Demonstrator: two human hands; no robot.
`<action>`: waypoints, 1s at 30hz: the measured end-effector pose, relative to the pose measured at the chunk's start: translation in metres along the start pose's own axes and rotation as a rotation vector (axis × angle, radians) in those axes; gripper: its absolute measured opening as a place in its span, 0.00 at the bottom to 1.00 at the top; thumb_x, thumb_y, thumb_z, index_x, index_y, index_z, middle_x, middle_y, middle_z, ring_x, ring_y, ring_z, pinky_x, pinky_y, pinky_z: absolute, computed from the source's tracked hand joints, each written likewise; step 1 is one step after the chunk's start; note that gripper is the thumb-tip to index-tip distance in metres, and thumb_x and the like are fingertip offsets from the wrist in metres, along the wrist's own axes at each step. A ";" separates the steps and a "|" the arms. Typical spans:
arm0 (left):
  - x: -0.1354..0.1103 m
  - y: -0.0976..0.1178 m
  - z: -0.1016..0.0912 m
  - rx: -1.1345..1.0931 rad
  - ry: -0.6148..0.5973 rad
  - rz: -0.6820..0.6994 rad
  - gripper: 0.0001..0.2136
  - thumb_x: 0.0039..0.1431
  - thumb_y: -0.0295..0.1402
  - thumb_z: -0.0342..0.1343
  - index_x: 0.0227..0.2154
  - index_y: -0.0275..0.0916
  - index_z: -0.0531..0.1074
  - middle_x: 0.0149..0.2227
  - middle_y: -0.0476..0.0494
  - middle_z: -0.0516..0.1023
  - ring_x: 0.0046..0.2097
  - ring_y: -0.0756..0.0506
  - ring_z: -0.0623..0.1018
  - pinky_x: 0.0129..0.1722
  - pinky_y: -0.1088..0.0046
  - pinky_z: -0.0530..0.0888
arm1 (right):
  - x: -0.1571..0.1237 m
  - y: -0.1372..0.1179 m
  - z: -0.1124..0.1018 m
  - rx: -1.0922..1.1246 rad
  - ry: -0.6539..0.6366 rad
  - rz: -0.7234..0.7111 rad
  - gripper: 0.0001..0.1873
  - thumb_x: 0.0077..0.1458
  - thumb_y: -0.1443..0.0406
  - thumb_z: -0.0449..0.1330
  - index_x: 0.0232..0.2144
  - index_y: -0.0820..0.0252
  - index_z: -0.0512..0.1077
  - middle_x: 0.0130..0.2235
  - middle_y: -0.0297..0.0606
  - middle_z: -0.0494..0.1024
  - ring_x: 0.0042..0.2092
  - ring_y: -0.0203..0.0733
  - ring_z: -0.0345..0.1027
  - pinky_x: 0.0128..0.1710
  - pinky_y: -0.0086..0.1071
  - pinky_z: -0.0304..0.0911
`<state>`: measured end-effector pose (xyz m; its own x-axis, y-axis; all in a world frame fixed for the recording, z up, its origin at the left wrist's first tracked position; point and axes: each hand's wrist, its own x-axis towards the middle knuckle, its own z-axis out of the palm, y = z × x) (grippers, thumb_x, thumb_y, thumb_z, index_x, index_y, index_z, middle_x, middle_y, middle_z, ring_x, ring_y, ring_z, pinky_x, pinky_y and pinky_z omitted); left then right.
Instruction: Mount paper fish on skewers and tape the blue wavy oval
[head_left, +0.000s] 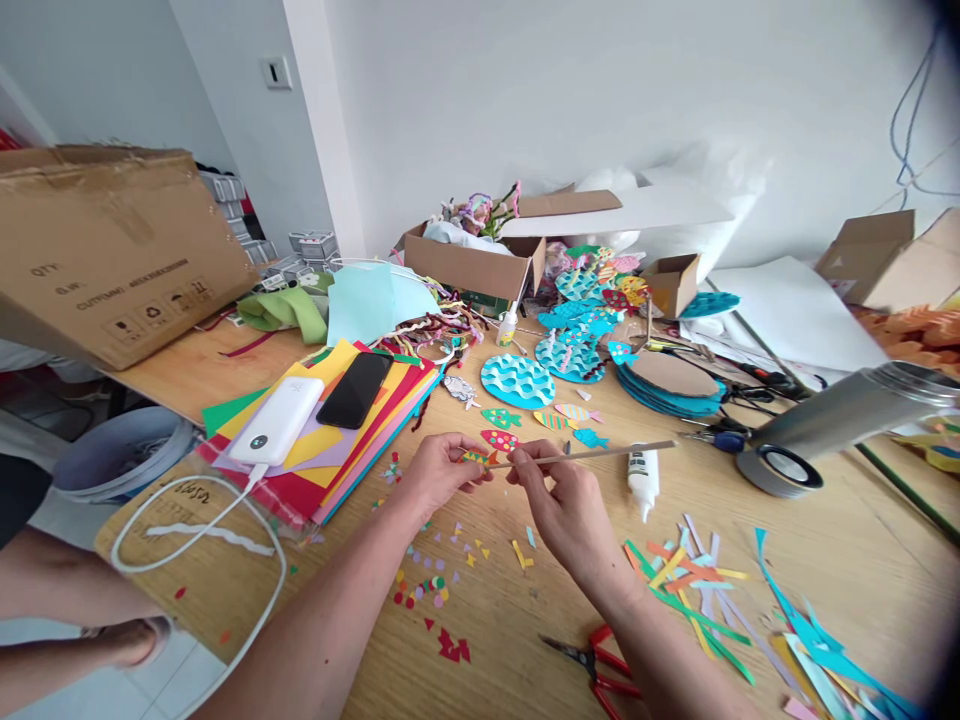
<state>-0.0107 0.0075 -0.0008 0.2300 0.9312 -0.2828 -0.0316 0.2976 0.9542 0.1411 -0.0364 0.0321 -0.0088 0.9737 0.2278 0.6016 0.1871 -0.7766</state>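
Observation:
Between the fingertips of my left hand (436, 476) is a small orange, yellow and green paper fish (477, 458). My right hand (564, 508) pinches a thin wooden stick (619, 452), whose left end touches or nearly touches this fish; fingers partly hide the spot. Just beyond my fingertips lies a red dotted paper fish (498, 438). A green fish (501, 418), a striped yellow fish (553, 421) and a blue fish (591, 438) rest on the table close by. Right of my hands lies a white glue bottle (643, 480) on its side.
Red-handled scissors (600, 670) sit under my right forearm. Paper strips (697, 580) and confetti pieces (424, 590) are scattered around. Coloured paper (360, 460) carries a phone (355, 390) and a power bank (277, 420). A metal flask (840, 410) lies at right; a person's leg (67, 590) shows at left.

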 end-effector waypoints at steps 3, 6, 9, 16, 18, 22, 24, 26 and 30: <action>0.000 0.000 0.000 0.029 -0.002 0.029 0.08 0.46 0.23 0.60 0.32 0.35 0.74 0.27 0.43 0.80 0.32 0.46 0.80 0.27 0.77 0.70 | 0.002 0.002 -0.001 0.074 -0.007 0.028 0.18 0.60 0.56 0.49 0.27 0.59 0.70 0.27 0.37 0.76 0.29 0.39 0.70 0.28 0.29 0.60; -0.001 0.000 0.001 0.038 -0.006 0.056 0.08 0.46 0.24 0.61 0.32 0.35 0.75 0.27 0.42 0.80 0.32 0.46 0.81 0.29 0.77 0.70 | 0.003 0.005 0.000 0.159 -0.002 0.057 0.19 0.60 0.54 0.49 0.26 0.60 0.71 0.27 0.38 0.76 0.30 0.40 0.70 0.29 0.30 0.62; -0.001 0.000 0.001 0.029 -0.005 0.075 0.08 0.45 0.24 0.61 0.31 0.34 0.75 0.28 0.42 0.80 0.32 0.46 0.80 0.29 0.77 0.70 | 0.004 0.006 0.000 0.214 0.001 0.063 0.20 0.59 0.54 0.49 0.25 0.60 0.71 0.29 0.40 0.76 0.30 0.40 0.70 0.30 0.31 0.63; 0.000 -0.001 0.000 0.006 -0.021 0.079 0.09 0.45 0.23 0.60 0.32 0.34 0.74 0.28 0.43 0.80 0.32 0.46 0.80 0.30 0.77 0.69 | 0.004 0.006 -0.002 0.235 0.014 0.064 0.20 0.59 0.54 0.50 0.25 0.60 0.71 0.28 0.38 0.74 0.31 0.39 0.69 0.31 0.31 0.63; 0.000 -0.001 0.000 0.008 -0.022 0.079 0.08 0.45 0.23 0.60 0.32 0.34 0.74 0.28 0.43 0.80 0.32 0.47 0.80 0.30 0.77 0.69 | 0.004 0.006 -0.002 0.236 0.014 0.055 0.20 0.59 0.54 0.50 0.25 0.60 0.72 0.28 0.38 0.75 0.31 0.39 0.69 0.31 0.31 0.64; -0.001 0.000 0.001 0.001 -0.021 0.081 0.08 0.45 0.24 0.61 0.31 0.34 0.75 0.29 0.42 0.80 0.32 0.47 0.80 0.29 0.77 0.69 | 0.003 0.005 -0.001 0.245 0.022 0.042 0.20 0.59 0.55 0.50 0.25 0.61 0.72 0.30 0.40 0.75 0.31 0.39 0.69 0.30 0.31 0.64; -0.001 0.001 0.001 -0.004 -0.020 0.079 0.08 0.45 0.24 0.61 0.31 0.34 0.74 0.30 0.42 0.81 0.32 0.47 0.80 0.29 0.77 0.69 | 0.002 0.003 -0.002 0.245 0.037 0.036 0.20 0.59 0.54 0.50 0.26 0.61 0.72 0.29 0.40 0.75 0.31 0.39 0.69 0.30 0.31 0.63; -0.001 0.001 0.001 -0.006 -0.015 0.075 0.08 0.45 0.24 0.61 0.31 0.34 0.74 0.30 0.42 0.81 0.32 0.47 0.80 0.29 0.78 0.69 | 0.001 0.000 -0.003 0.245 0.070 0.028 0.20 0.60 0.54 0.49 0.26 0.60 0.72 0.28 0.39 0.74 0.30 0.39 0.68 0.30 0.31 0.63; 0.000 0.000 0.001 -0.043 -0.002 0.059 0.08 0.45 0.24 0.62 0.32 0.34 0.74 0.26 0.43 0.80 0.32 0.48 0.80 0.28 0.79 0.69 | 0.001 -0.002 -0.005 0.301 0.261 0.014 0.18 0.62 0.55 0.47 0.34 0.59 0.70 0.26 0.36 0.74 0.31 0.38 0.68 0.36 0.34 0.64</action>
<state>-0.0094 0.0072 -0.0009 0.2287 0.9468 -0.2263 -0.0869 0.2514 0.9640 0.1438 -0.0365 0.0363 0.2242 0.9179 0.3273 0.3389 0.2414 -0.9093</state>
